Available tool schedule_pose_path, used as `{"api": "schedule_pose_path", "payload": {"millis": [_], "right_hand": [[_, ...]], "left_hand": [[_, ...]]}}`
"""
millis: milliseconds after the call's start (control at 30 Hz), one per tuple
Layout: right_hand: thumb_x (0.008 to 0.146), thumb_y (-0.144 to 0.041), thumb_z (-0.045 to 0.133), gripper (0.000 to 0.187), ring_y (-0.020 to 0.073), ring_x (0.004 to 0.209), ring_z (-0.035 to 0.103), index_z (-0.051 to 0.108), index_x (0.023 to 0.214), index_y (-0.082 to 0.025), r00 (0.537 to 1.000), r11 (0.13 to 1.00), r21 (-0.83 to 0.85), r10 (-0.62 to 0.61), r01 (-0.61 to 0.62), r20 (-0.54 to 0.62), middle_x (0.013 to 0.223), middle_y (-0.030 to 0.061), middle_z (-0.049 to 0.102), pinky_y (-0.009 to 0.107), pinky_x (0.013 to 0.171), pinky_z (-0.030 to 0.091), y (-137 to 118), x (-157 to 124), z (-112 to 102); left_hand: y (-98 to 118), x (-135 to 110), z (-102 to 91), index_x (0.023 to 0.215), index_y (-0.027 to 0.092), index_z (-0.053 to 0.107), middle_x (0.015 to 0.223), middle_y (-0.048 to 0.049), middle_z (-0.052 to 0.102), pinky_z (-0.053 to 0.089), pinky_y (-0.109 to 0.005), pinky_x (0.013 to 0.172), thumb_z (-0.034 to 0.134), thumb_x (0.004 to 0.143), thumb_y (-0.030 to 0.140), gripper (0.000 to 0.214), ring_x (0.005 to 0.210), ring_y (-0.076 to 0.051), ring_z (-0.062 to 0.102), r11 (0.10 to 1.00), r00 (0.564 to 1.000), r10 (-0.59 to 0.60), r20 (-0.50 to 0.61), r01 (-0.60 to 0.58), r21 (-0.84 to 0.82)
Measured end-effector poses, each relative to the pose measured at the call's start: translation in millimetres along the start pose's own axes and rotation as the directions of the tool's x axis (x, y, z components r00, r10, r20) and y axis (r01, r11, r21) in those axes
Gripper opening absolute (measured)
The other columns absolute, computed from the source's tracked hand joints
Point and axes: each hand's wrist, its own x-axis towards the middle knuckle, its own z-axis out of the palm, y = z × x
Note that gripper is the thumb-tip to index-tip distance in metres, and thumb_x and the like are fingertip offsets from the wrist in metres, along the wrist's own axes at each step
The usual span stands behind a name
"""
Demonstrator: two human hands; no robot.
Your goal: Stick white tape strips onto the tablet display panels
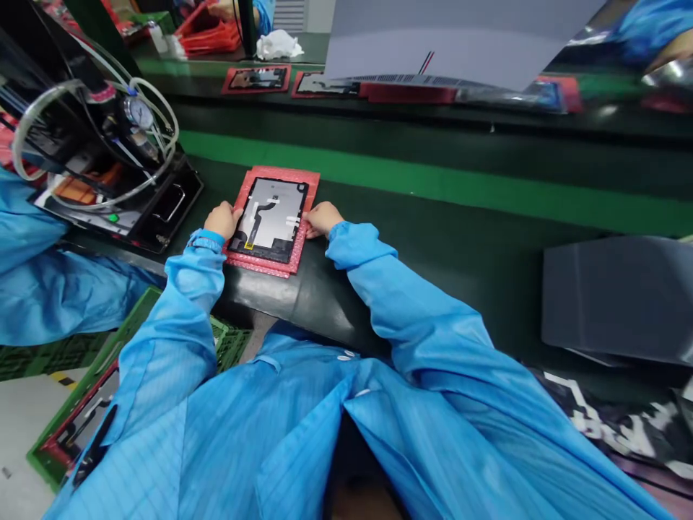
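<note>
A tablet-sized panel [275, 215] with a silver back, dark edges, a black flex cable and white tape strips lies on red bubble wrap [271, 270] near the front edge of the bench. At the left border of the wrap, my left hand [221, 220] pinches it with thumb and fingers, close to the panel's side. My right hand [323, 219] is closed on the opposite border, fingertips beside the panel's right edge. Parts of the fingers on both hands are hidden under or behind the wrap.
A black press machine [162, 209] with hoses and a gauge stands left, beside another person's blue sleeve [32, 224]. Similar panels [255, 79] lie on the far belt. Green crates [46, 451] sit below left; a grey box [617, 296] is at right.
</note>
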Motion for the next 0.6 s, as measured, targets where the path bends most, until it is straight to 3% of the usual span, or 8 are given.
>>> {"api": "schedule_pose_path", "payload": {"millis": [167, 467, 600], "right_hand": [[0.089, -0.008, 0.054, 0.018, 0.012, 0.04, 0.054, 0.053, 0.073, -0.016, 0.996, 0.994, 0.073, 0.072, -0.076, 0.054, 0.041, -0.0042, 0.047, 0.025, 0.046, 0.054, -8, -22, 7], [0.085, -0.01, 0.062, 0.003, 0.0134, 0.046, 0.06, 0.06, 0.086, -0.011, 0.996, 0.997, 0.006, 0.071, -0.071, 0.052, 0.045, -0.0024, 0.054, 0.028, 0.055, 0.058, 2, -23, 8], [0.09, -0.014, 0.058, 0.021, 0.0102, 0.039, 0.053, 0.056, 0.069, -0.014, 0.985, 0.99, -0.092, 0.12, -0.109, 0.124, 0.046, 0.0015, 0.056, 0.024, 0.045, 0.05, 0, -47, 3]], "left_hand": [[-7, -12, 4.5, 0.117, 0.014, 0.063, 0.122, -0.0211, 0.067, 0.05, -0.039, 0.093, 0.042, 0.101, 0.029, 0.031, 0.117, -0.034, 0.063, 0.999, 1.0, -0.025, 0.014, 0.025, 0.028], [-14, -8, 16.5, 0.12, 0.014, 0.064, 0.12, -0.0182, 0.068, 0.048, -0.038, 0.094, 0.046, 0.1, 0.032, 0.032, 0.115, -0.034, 0.063, 0.993, 0.994, -0.104, -0.037, 0.102, -0.064], [-10, -35, 18.3, 0.126, 0.011, 0.059, 0.13, -0.0194, 0.061, 0.046, -0.039, 0.099, 0.047, 0.101, 0.035, 0.037, 0.121, -0.033, 0.057, 0.968, 0.967, -0.204, -0.155, 0.175, -0.181]]}}
